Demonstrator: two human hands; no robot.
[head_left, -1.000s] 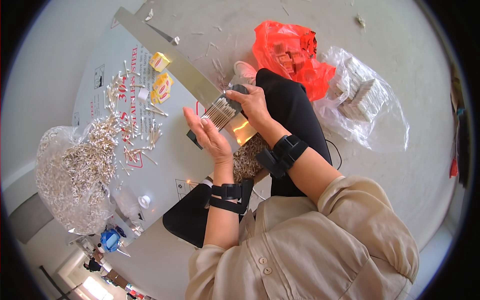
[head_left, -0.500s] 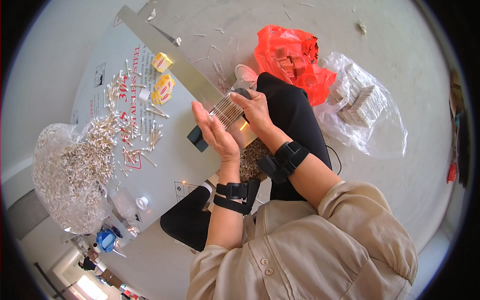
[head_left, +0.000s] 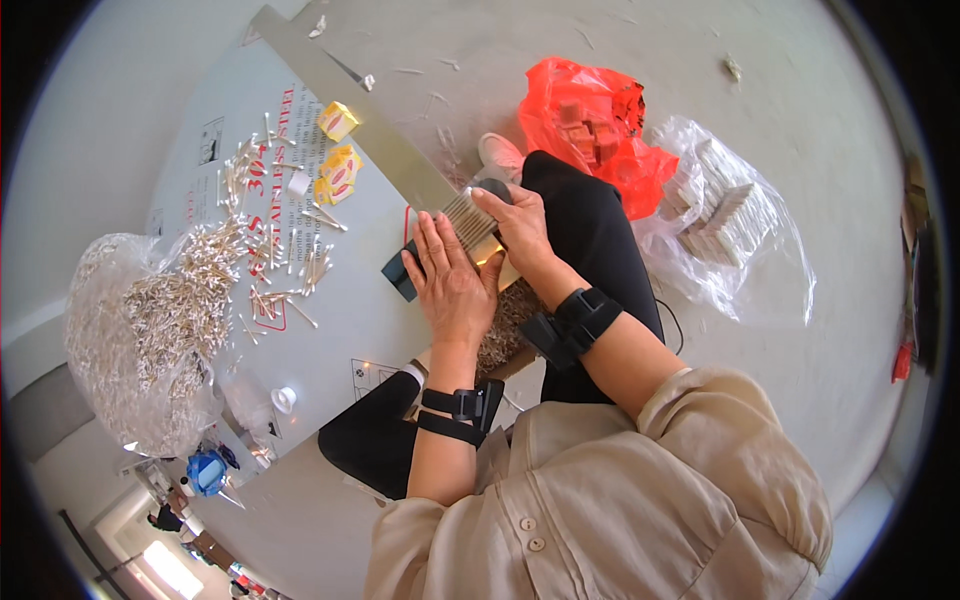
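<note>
Several cotton swabs (head_left: 468, 222) lie side by side in a tight row over a shiny metal piece, with a dark rounded end (head_left: 493, 187) at the top and a dark flat end (head_left: 398, 275) at the lower left. My left hand (head_left: 452, 292) lies flat over the lower part of this row, fingers stretched out and pressing on it. With its thumb on top, my right hand (head_left: 522, 228) is closed around the upper right side of the row; its other fingers are partly hidden. Below the hands sits an open box of loose swabs (head_left: 505, 335).
On the film-covered metal table (head_left: 340, 300) lie loose swabs (head_left: 270, 215), small yellow packets (head_left: 338, 172) and a big clear bag of swabs (head_left: 150, 340). A red bag (head_left: 575, 95) and a clear bag of white bundles (head_left: 730, 215) rest on the floor to the right.
My left hand has turned from palm-up beside the row to palm-down, with its fingers flat on the swabs. My right hand keeps its grip almost in place.
</note>
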